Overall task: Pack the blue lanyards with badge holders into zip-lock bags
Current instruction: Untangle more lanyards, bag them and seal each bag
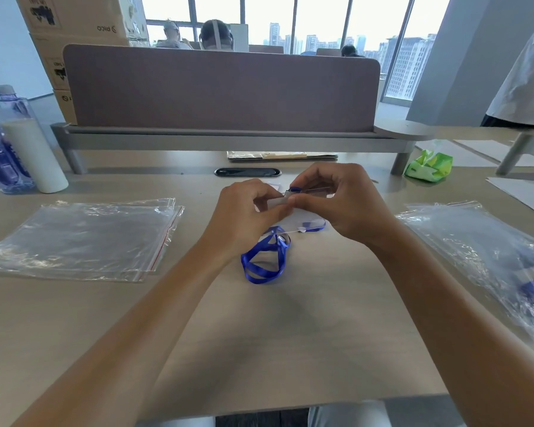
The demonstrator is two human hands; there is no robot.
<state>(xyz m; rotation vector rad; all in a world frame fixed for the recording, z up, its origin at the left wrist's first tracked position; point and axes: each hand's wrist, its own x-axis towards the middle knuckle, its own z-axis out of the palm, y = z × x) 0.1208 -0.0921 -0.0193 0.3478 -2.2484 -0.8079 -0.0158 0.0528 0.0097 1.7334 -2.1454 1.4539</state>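
We have both hands on the clear badge holder, held a little above the table. Our left hand pinches its near left edge, and our right hand pinches its top by the blue clip; both grips are closed on the holder.

Just below the grip, the blue lanyard trails down and lies in loose loops on the table, touching it. Another clear holder seems to lie flat under our fingers, though its edges are hard to separate from the one we hold.

We judge the holder light, thin, fairly stiff and slippery, so its edges or the clip end are the best places to take it. The ribbon is soft and limp; it will flop and tangle, so it should be gathered before going into a bag.

Well to the left of the grip lies a stack of empty zip-lock bags. Well to the right, filled bags are cut off by the frame edge, with blue showing through the plastic. Our fingertips hide the clip joint.
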